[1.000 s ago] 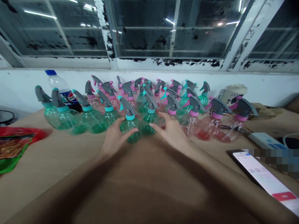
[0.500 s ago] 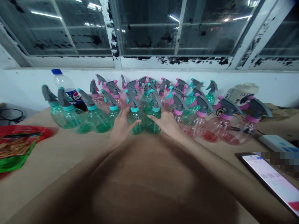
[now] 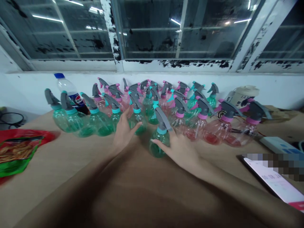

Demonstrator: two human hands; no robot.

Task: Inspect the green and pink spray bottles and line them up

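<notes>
My right hand is closed around a green spray bottle with a turquoise collar and grey trigger head. This bottle stands in front of the row, its thumb side facing me. My left hand wraps the left side of another green spray bottle, thumb across its front; its fingers are partly hidden behind it. Left of that hand is a run of green spray bottles. On the right stand several pink spray bottles with pink collars. More bottles of both colours crowd behind, partly covered.
A cola bottle with a blue cap stands behind the left bottles. At the left lies a red and green snack packet. A phone and a white box lie at the right. Behind are a wall and window.
My right hand has drawn its green spray bottle out of the front row, towards me. My left hand stays at its bottle with little movement.
</notes>
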